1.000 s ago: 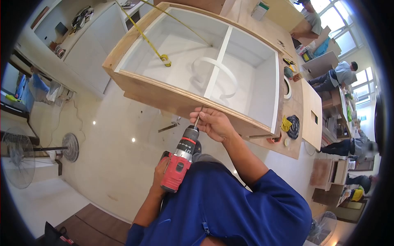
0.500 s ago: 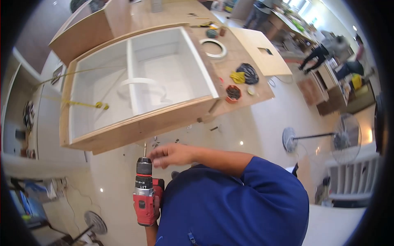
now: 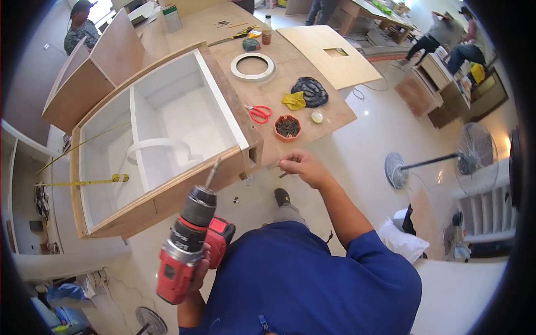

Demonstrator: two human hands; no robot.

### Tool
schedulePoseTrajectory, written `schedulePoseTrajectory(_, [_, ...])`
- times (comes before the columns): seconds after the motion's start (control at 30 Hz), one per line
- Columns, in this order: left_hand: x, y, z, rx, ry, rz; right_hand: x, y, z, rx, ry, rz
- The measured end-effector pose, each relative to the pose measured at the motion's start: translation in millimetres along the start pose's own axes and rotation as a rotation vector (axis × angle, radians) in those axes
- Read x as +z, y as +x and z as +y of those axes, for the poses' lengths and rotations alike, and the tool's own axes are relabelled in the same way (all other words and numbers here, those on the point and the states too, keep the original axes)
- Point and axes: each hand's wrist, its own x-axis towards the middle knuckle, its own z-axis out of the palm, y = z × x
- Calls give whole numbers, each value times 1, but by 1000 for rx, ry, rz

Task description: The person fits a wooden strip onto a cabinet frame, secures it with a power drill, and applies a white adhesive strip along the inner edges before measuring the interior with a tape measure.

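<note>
My left hand [image 3: 201, 270] is wrapped round the handle of a red and black cordless drill [image 3: 187, 237], whose bit [image 3: 213, 172] points up toward the wooden cabinet box [image 3: 162, 206]. My right hand [image 3: 306, 169] is out beside the table's near edge, thumb and fingers pinched together. A small dark piece shows at the fingertips, too small to name. Close to that hand, on the table, are an octagonal orange tub of dark screws [image 3: 287, 128] and red-handled scissors [image 3: 259, 113]. A yellow tape measure [image 3: 119, 178] and a loop of white edging strip [image 3: 159, 144] lie in the box.
On the table [image 3: 335, 124] are a roll of white tape [image 3: 252, 66], a black plastic bag [image 3: 310, 92], a yellow cloth [image 3: 293, 101], a bottle [image 3: 267, 30] and a pale board [image 3: 329, 53]. A pedestal fan [image 3: 427, 162] stands right. Other people are in the background.
My right hand has moved from beside the drill chuck to the right, near the table edge. The drill is raised and tilted, nearer the camera. The view has shifted, showing more of the table.
</note>
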Motion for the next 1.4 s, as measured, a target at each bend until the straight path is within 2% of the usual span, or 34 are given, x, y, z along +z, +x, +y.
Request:
schedulePoseTrajectory(0.03, [13, 17, 14, 1, -129, 62, -9, 5, -14, -41, -34, -61])
schedulePoseTrajectory(0.1, [41, 55, 36, -25, -181, 47, -28, 9, -54, -128, -103, -185])
schedulePoseTrajectory(0.17, [90, 95, 60, -50, -187, 55, -34, 2, -92, -174, 81, -375])
schedulePoseTrajectory(0.2, [111, 113, 59, -26, -113, 58, -38, 0, -109, -193, 175, -464])
schedulePoseTrajectory(0.27, [146, 162, 73, 192, 307, -39, -42, 4, -137, -352, 259, -493])
schedulePoseTrajectory(0.33, [184, 190, 63, 186, 573, -159, -45, 16, -161, -485, 320, -529])
schedulePoseTrajectory(0.4, [221, 204, -5, 73, 147, -108, -59, 25, -170, -403, 405, -508])
schedulePoseTrajectory(0.47, [242, 231, -5, 323, 22, -16, -57, 32, -183, -350, 574, -452])
schedulePoseTrajectory(0.6, [255, 269, 9, 343, 366, 5, -77, 89, -188, -69, 643, -223])
schedulePoseTrajectory(0.7, [239, 262, 24, 171, 540, 16, -87, 144, -206, -108, 550, -242])
schedulePoseTrajectory(0.8, [212, 229, 43, 201, 494, 118, -113, 222, -224, -73, 321, -558])
schedulePoseTrajectory(0.9, [186, 188, 37, 146, 481, 286, -115, 296, -221, -19, 138, -708])
schedulePoseTrajectory(0.97, [169, 157, 32, 57, 556, 439, -110, 333, -209, 53, 33, -739])
schedulePoseTrajectory(1.1, [149, 88, 20, -155, 357, 822, -104, 378, -177, 236, -115, -781])
schedulePoseTrajectory(1.2, [143, 49, 23, -245, 328, 943, -102, 404, -163, 303, -202, -766])
schedulePoseTrajectory(1.27, [142, 40, 23, -307, 356, 991, -100, 416, -164, 234, -284, -792])
schedulePoseTrajectory(1.3, [137, 36, 26, -339, 375, 1026, -98, 423, -165, 288, -270, -802])
schedulePoseTrajectory(1.4, [123, 56, 40, -322, 511, 950, -90, 424, -174, 323, -309, -764])
